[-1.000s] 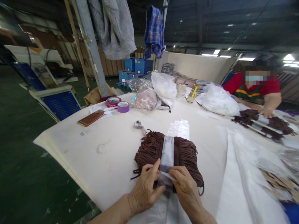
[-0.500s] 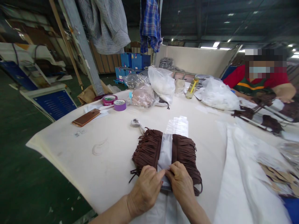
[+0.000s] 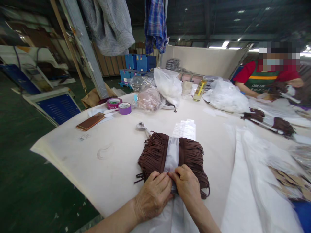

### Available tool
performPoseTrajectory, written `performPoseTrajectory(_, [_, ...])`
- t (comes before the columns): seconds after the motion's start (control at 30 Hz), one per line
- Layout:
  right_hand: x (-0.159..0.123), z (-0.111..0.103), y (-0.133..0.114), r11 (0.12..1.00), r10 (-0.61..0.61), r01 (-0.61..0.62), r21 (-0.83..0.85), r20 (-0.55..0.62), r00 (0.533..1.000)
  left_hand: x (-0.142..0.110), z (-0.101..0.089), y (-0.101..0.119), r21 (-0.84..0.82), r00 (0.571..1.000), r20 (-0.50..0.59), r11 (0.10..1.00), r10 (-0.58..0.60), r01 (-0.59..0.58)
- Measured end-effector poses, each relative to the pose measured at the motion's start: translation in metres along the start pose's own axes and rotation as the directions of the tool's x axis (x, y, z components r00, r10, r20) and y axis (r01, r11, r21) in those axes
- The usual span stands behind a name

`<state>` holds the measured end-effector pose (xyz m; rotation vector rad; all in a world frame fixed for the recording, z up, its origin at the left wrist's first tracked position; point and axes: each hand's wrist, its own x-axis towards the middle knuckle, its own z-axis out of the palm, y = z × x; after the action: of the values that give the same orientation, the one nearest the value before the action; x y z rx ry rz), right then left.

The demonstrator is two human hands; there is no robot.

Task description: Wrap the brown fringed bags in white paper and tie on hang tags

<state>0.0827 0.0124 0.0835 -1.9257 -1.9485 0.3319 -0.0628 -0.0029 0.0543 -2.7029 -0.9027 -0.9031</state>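
Note:
A dark brown fringed bag lies on the white table, and a whitish translucent plastic strip runs down its middle. At the bag's near edge, my left hand is closed, its fingers pressed on the strip. Close against it, my right hand pinches the same strip, thumb and fingertips together. The fingertips of both hands nearly touch. More whitish plastic spreads toward me under my wrists. Beyond the bag's far edge lie a stack of white labels and a small metallic piece on a strap.
On the left of the table are a phone and tape rolls. Plastic bags and a bottle of yellowish liquid stand at the back. White sheeting covers the right side. A co-worker handles brown fringed pieces.
My left hand has turned flatter, its fingers now laid across the strip at the near edge. My right hand has shifted slightly up. The co-worker has straightened and moved a fringed piece.

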Motion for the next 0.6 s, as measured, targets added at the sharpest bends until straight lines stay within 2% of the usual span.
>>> performPoseTrajectory(0.17, [0.004, 0.005, 0.001, 1.0, 0.012, -0.012, 0.02, -0.029, 1.0, 0.0, 0.0, 0.002, 0.03, 1.0, -0.02, 0.999, -0.014, 0.014])
performPoseTrajectory(0.27, [0.003, 0.006, 0.003, 0.976, 0.021, 0.006, 0.216, -0.121, 0.992, -0.002, 0.001, 0.002, 0.072, 1.0, -0.016, 0.997, -0.017, 0.018])
performPoseTrajectory(0.33, [-0.006, -0.007, 0.007, 0.913, 0.063, 0.026, 0.408, -0.204, 0.977, -0.003, 0.003, 0.001, 0.104, 1.0, -0.009, 0.994, -0.025, 0.026])
performPoseTrajectory(0.4, [-0.022, -0.034, 0.022, 0.869, 0.152, 0.018, 0.495, -0.3, 0.942, -0.004, 0.004, 0.0, 0.125, 1.0, 0.002, 0.992, -0.026, 0.025])
performPoseTrajectory(0.43, [-0.033, -0.053, 0.035, 0.882, 0.206, -0.015, 0.471, -0.357, 0.911, -0.004, 0.003, 0.0, 0.129, 1.0, 0.008, 0.991, -0.02, 0.019])
performPoseTrajectory(0.5, [-0.059, -0.094, 0.071, 0.937, 0.305, -0.159, 0.312, -0.506, 0.807, -0.001, -0.001, 0.002, 0.127, 1.0, 0.002, 0.992, -0.005, 0.005])
performPoseTrajectory(0.53, [-0.072, -0.116, 0.093, 0.933, 0.359, -0.272, 0.236, -0.559, 0.748, -0.001, -0.003, 0.003, 0.121, 1.0, -0.015, 0.993, 0.004, -0.002])
performPoseTrajectory(0.6, [-0.102, -0.154, 0.14, 0.865, 0.453, -0.479, 0.153, -0.648, 0.612, -0.002, -0.005, 0.003, 0.095, 0.997, -0.074, 0.995, 0.024, -0.017])
